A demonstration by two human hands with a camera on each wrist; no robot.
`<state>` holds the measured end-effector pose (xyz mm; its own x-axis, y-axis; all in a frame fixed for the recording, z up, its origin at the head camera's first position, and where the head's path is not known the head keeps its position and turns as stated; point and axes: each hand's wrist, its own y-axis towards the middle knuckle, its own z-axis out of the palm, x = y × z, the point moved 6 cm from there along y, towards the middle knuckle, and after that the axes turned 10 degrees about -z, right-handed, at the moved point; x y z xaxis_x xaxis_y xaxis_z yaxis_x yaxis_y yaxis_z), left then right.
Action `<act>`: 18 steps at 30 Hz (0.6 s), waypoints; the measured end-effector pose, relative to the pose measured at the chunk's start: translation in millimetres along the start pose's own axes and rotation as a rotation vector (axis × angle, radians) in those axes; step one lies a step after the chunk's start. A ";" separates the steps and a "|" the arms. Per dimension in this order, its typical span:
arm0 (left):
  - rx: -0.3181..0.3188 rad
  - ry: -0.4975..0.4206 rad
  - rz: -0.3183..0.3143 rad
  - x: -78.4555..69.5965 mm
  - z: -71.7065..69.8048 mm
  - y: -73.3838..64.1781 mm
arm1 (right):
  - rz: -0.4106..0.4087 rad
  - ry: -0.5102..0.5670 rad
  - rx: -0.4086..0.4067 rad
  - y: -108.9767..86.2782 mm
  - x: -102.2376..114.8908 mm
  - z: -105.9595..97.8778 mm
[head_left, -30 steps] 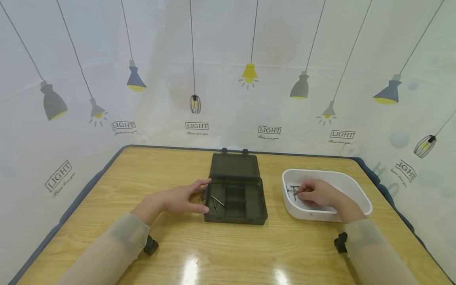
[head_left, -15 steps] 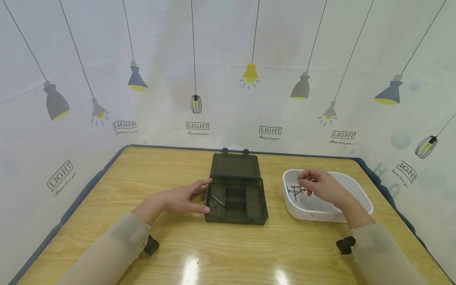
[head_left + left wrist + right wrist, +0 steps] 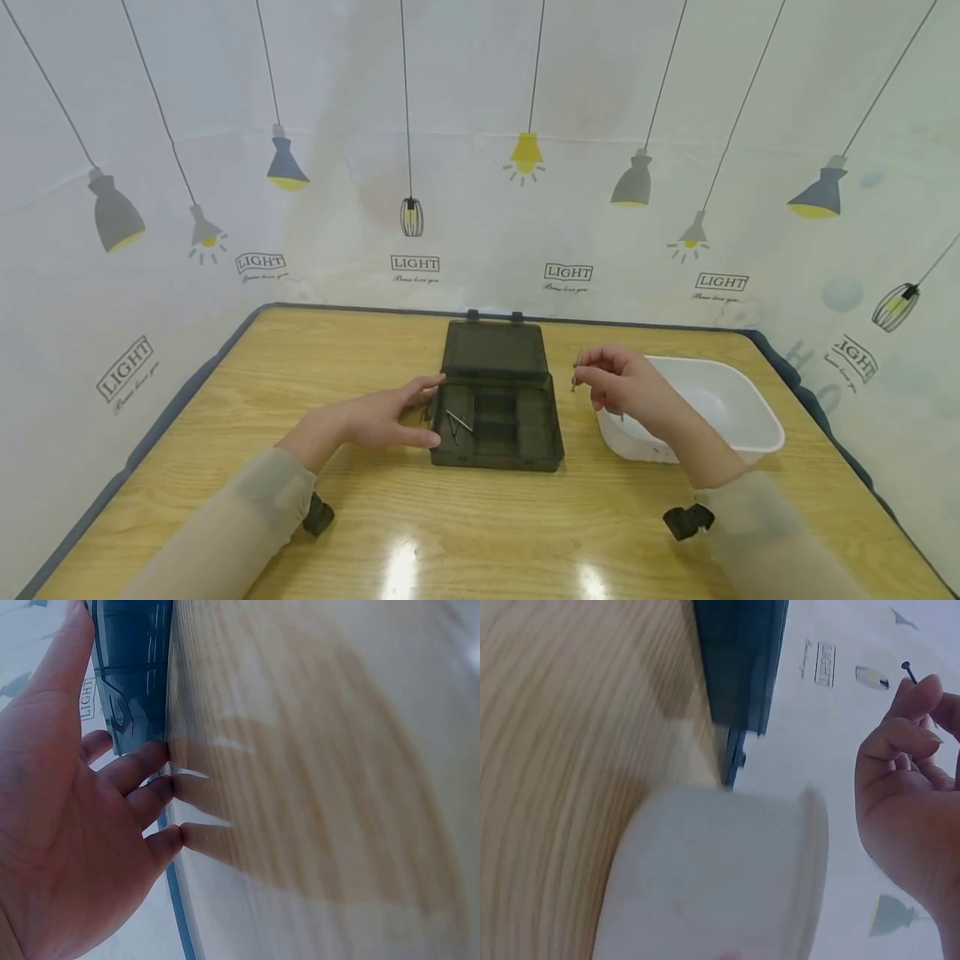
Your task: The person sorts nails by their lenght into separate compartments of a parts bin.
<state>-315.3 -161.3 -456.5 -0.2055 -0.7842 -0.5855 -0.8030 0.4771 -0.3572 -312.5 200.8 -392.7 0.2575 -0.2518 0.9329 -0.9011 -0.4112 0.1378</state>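
A dark translucent compartment box (image 3: 495, 461) lies on the table with its lid (image 3: 497, 348) folded back. Two screws (image 3: 461, 423) rest in its left compartment. At the box's left side is my left hand (image 3: 382, 417); its thumb touches the front left corner, while its other fingers stretch along the side, some tips meeting the table in the left wrist view. Between box and white tub (image 3: 750, 387), my right hand (image 3: 633, 387) pinches a screw (image 3: 907, 667) by thumb and finger, its head sticking out. The hand hides the tub's left end.
The wooden tabletop (image 3: 480, 533) has a dark edge strip (image 3: 360, 312) along the back. Behind it hangs a pale curtain (image 3: 480, 192) printed with lamps. A black strap mount (image 3: 688, 522) sits at the right wrist, another (image 3: 318, 516) at the left.
My right hand has lifted a screw out of the white tub and moved left, past its left rim towards the box. The left hand and the box have stayed where they were.
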 end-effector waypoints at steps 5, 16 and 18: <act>-0.002 -0.003 0.019 -1.2 -1.5 1.1 | -0.004 0.037 0.045 15.3 4.4 33.3; -0.009 0.009 0.009 -0.3 -1.6 3.7 | 0.055 0.055 0.095 48.0 -7.2 101.4; -0.008 0.010 0.012 -0.5 -1.0 3.2 | 0.068 0.050 0.116 50.9 -9.8 111.2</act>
<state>-318.3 -159.8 -456.6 -0.2205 -0.7824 -0.5824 -0.8047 0.4834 -0.3447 -322.2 84.9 -431.8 0.1772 -0.2394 0.9546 -0.8687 -0.4939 0.0374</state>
